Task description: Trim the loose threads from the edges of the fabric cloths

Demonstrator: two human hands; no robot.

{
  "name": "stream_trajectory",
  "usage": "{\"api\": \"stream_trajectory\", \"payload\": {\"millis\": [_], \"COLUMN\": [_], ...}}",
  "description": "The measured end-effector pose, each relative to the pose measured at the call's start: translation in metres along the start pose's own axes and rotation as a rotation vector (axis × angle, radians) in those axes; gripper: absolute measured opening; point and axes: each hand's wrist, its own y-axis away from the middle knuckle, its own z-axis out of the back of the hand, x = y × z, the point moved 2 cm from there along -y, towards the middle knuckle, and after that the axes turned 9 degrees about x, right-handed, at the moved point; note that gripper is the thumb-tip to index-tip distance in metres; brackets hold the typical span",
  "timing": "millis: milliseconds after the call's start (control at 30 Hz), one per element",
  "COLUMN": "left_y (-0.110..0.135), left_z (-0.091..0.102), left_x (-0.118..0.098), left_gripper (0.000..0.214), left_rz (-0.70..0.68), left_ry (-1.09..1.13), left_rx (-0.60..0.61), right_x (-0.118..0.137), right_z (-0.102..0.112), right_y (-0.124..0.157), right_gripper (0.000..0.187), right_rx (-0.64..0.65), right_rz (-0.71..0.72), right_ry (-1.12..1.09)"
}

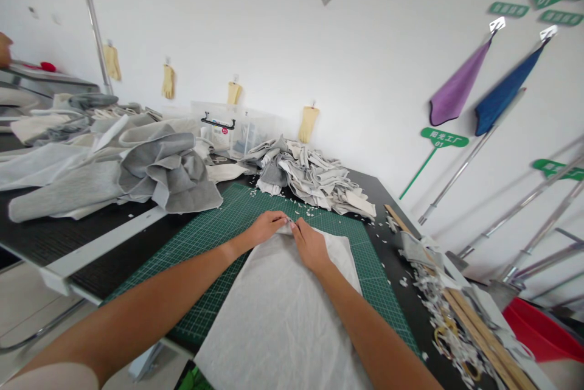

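Note:
A large pale grey fabric piece (283,317) lies over the green cutting mat (201,238) and hangs past the table's near edge. My left hand (268,227) is closed on its far edge, with the thumb and fingers pinched together. Right beside it, my right hand (311,245) also pinches that edge from the other side. A tiny dark or shiny spot shows between the fingertips, too small to name. Just beyond the hands, small white scraps (310,210) are scattered on the mat.
Grey fabric piles stand at the left (168,165) and behind the mat (314,171). A clear plastic box (246,128) sits against the wall. Wooden strips (469,329) and shredded offcuts (429,286) line the right edge, with a red dustpan-like object (538,329) beyond.

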Motion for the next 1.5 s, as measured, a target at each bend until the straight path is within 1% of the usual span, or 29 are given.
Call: {"api": "stream_trajectory", "payload": {"millis": [500, 767, 967, 1333, 1500], "left_y": [-0.0021, -0.0022, -0.0017, -0.0024, -0.0017], "left_z": [-0.0013, -0.0018, -0.0017, -0.0026, -0.0023], "left_x": [0.0050, 0.0076, 0.0082, 0.0080, 0.0060], "left_gripper": [0.038, 0.035, 0.034, 0.036, 0.037], "left_rz": [0.008, -0.009, 0.012, 0.022, 0.034], "left_ry": [0.033, 0.054, 0.039, 0.059, 0.070], "left_rx": [0.006, 0.011, 0.008, 0.019, 0.025], "right_x": [0.0005, 0.0000, -0.0013, -0.0032, -0.0044], "right_z": [0.0015, 0.0005, -0.0009, -0.0015, -0.0026], "right_y": [0.0007, 0.0006, -0.0005, -0.0001, -0.0007], "right_gripper": [0.041, 0.040, 0.040, 0.042, 0.040], "right_rx": [0.008, 0.004, -0.002, 0.008, 0.013], "right_rz": [0.005, 0.017, 0.021, 0.019, 0.025], "right_ry": [0.023, 0.038, 0.038, -0.010, -0.040]}}
